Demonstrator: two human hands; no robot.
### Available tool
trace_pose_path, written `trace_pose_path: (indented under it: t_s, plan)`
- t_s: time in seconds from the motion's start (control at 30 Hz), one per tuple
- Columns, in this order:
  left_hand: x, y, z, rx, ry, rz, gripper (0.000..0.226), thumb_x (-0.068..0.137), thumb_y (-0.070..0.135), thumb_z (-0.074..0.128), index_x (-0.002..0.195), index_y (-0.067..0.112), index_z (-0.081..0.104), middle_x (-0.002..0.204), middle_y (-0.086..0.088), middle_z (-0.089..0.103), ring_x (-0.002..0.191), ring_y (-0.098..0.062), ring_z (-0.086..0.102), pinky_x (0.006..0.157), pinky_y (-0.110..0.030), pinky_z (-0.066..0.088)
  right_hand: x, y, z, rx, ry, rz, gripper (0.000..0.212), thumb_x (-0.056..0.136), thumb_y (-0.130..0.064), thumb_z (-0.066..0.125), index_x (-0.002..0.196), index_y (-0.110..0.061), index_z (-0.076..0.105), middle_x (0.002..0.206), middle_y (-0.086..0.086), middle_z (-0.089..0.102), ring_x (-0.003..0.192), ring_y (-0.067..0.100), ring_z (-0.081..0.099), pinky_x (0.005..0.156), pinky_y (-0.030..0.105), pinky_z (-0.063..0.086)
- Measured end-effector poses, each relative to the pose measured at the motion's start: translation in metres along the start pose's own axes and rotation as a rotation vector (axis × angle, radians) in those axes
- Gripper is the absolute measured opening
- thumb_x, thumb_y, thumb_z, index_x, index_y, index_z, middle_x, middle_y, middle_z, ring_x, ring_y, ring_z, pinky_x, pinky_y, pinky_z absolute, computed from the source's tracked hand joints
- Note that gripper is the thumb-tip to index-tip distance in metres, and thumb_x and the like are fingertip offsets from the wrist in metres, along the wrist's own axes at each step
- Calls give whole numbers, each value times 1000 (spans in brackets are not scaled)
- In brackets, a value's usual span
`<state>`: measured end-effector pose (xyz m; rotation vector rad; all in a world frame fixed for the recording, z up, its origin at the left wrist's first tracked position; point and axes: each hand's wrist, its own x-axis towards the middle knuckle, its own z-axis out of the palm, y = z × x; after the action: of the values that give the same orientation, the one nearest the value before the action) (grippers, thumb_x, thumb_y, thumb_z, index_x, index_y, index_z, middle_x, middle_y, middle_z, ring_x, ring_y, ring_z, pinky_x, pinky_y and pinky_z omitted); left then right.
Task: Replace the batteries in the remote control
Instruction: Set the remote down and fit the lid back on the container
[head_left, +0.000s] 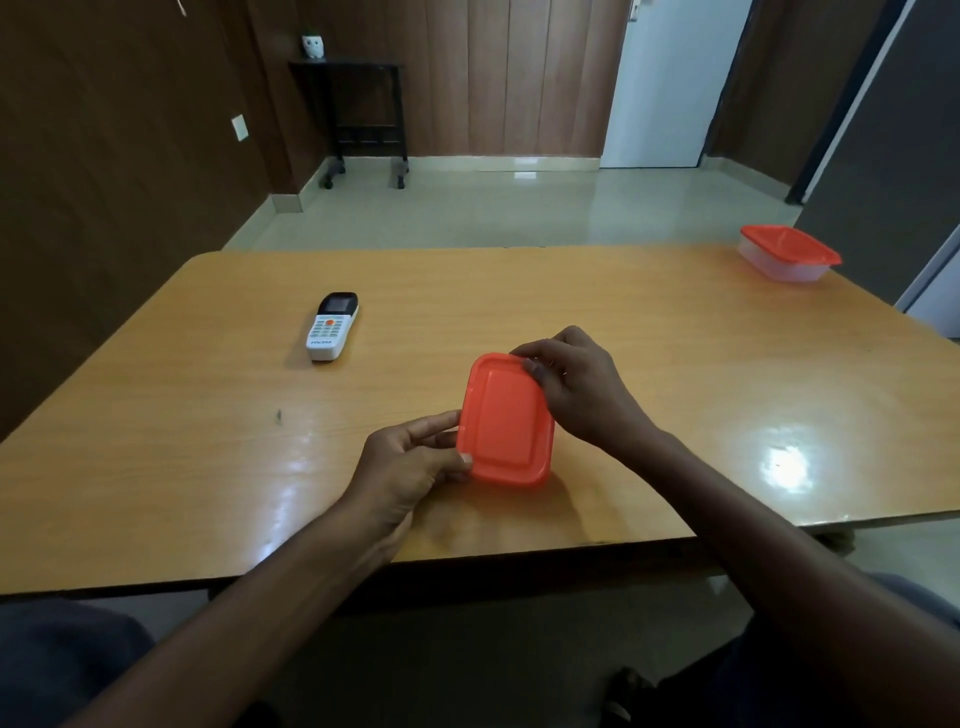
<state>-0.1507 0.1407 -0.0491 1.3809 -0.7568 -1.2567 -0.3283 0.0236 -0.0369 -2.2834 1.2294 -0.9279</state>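
Observation:
A white remote control (331, 327) with a dark screen lies face up on the wooden table (208, 415), to the left of centre. In front of me stands a small container with an orange lid (506, 421). My left hand (410, 462) grips its near left corner. My right hand (576, 387) grips its far right corner, thumb on the lid. The container's contents are hidden, and no batteries are in sight.
A second clear container with an orange lid (789, 253) sits at the table's far right corner. Beyond the table are a tiled floor, a dark wheeled stand (363, 114) and a white door (670, 83).

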Motion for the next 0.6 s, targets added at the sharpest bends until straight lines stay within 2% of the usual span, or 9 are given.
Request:
trace_pose_path:
  t_s: [0.1, 0.17, 0.23, 0.3, 0.43, 0.6]
  plan:
    - [-3, 1, -3, -5, 3, 29, 49, 75, -22, 68, 115, 6, 73, 95, -17, 78, 80, -21, 74, 74, -30, 63, 0, -2, 1, 106, 16, 40, 19, 100, -21, 58, 112, -21, 73, 104, 4, 56, 89, 15, 57, 73, 18, 45]
    - [-6, 3, -4, -5, -1, 60, 49, 75, -23, 68, 113, 7, 74, 96, -17, 78, 81, -20, 74, 77, -32, 63, 0, -5, 0, 188, 43, 108, 15, 100, -23, 56, 99, -20, 70, 99, 2, 58, 85, 13, 57, 68, 26, 49]
    - [-10, 4, -3, 37, -34, 109, 48, 75, -21, 70, 111, 11, 75, 96, -14, 78, 80, -19, 74, 73, -33, 65, 0, -7, 0, 196, 144, 142, 30, 102, -26, 50, 81, -10, 62, 81, 0, 58, 70, 13, 52, 60, 31, 43]
    - [-14, 4, -1, 99, -82, 169, 50, 76, -18, 73, 110, 19, 76, 96, -9, 78, 83, -21, 75, 73, -32, 64, -1, -9, -2, 159, 265, 160, 50, 106, -35, 43, 66, -5, 48, 61, 0, 46, 55, 11, 39, 54, 30, 32]
    - [-16, 3, 4, 164, -115, 245, 54, 77, -12, 77, 110, 30, 76, 98, -4, 78, 88, -25, 75, 79, -36, 63, 1, -9, -7, 178, 340, 224, 66, 108, -44, 36, 58, 0, 42, 52, 4, 38, 49, 14, 34, 51, 31, 27]
    - [-14, 3, 0, 199, -91, 259, 53, 77, -12, 76, 109, 31, 76, 96, -3, 77, 92, -29, 75, 80, -40, 64, 3, -13, -1, 187, 386, 172, 61, 107, -41, 41, 54, -11, 37, 48, 1, 35, 46, 16, 31, 51, 33, 27]
